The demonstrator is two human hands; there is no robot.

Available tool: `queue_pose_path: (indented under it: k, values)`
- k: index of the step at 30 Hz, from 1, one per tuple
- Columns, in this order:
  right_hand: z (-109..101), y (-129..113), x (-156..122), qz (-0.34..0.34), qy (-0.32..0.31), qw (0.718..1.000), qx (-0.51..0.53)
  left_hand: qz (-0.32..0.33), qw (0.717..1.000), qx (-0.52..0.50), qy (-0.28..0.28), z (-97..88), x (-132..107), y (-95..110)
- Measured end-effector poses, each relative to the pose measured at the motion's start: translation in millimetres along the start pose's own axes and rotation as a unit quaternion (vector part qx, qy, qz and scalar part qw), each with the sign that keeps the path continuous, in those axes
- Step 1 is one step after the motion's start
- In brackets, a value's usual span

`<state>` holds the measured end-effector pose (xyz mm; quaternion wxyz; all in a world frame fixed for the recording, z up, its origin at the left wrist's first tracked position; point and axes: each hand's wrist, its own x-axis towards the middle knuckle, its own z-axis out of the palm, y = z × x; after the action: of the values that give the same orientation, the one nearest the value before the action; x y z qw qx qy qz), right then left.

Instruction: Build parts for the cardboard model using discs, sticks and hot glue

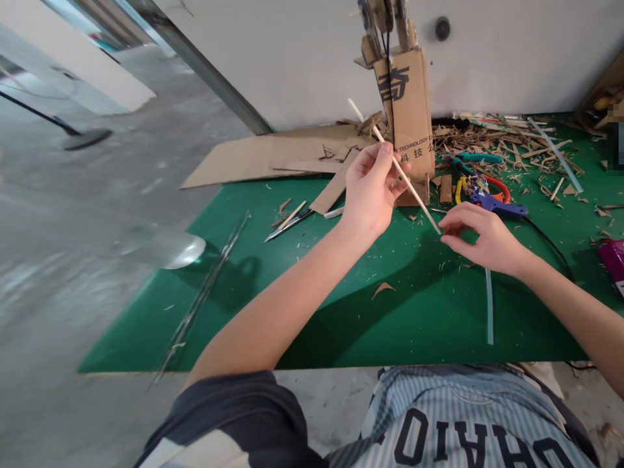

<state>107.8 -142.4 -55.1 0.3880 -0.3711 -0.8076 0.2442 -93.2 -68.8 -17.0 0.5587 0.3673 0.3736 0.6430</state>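
Observation:
My left hand (373, 185) is closed around a thin pale wooden stick (412, 187), gripping it near the middle between thumb and fingers. The stick slants from upper left down to lower right, above the green table. At its lower end, my right hand (482, 237) curls with thumb and forefinger pinched about the tip; whether both fingertips touch it is hard to see. Behind the stick stands a cardboard structure (414, 117) with printed lettering and dark cords hanging down its front.
On the green table (292, 312) lie cardboard scraps (507, 153), a flat cardboard sheet (273, 156), teal-handled pliers (480, 158), a blue glue gun (502, 205) with a cable, thin clear rods (209, 286) and a translucent glue stick (489, 305). A white wall (302, 58) rises behind.

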Motion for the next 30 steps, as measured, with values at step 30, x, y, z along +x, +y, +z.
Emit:
queue_pose_path:
  k: [30]
  values:
    - [1.7, -0.1, -1.8, -0.069, 0.018, 0.993, -0.089, -0.017, 0.999, -0.023, 0.045, -15.5, 21.5, -19.5]
